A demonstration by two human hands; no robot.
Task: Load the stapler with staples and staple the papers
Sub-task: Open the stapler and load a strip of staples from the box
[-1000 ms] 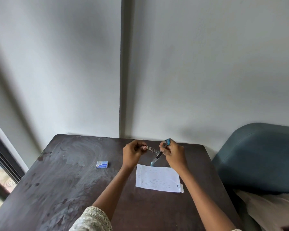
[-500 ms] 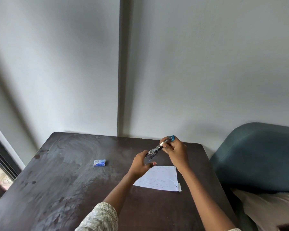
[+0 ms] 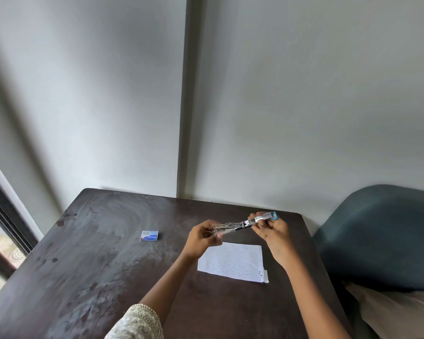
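Stapler [image 3: 242,225] held above the table [image 3: 83,265], swung open; left hand [image 3: 203,237] pinches its metal end, right hand [image 3: 271,230] grips the blue end; papers [image 3: 233,261] lie beneath; staple box [image 3: 149,235] sits well left.

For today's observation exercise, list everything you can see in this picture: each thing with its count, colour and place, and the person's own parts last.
stapler: one, silver metal with a blue end, held up above the table between both hands, opened out long
papers: one white stack with faint printed lines, flat on the table below the hands
staple box: one, small, blue, on the table left of the hands
table: one, dark brown, smudged top, against the wall
wall: grey-white, behind the table
chair: one, dark teal, right of the table
window frame: dark, far left edge
sleeve: one, pale patterned, bottom centre
left hand: grips the stapler's metal end
right hand: grips the stapler's blue end
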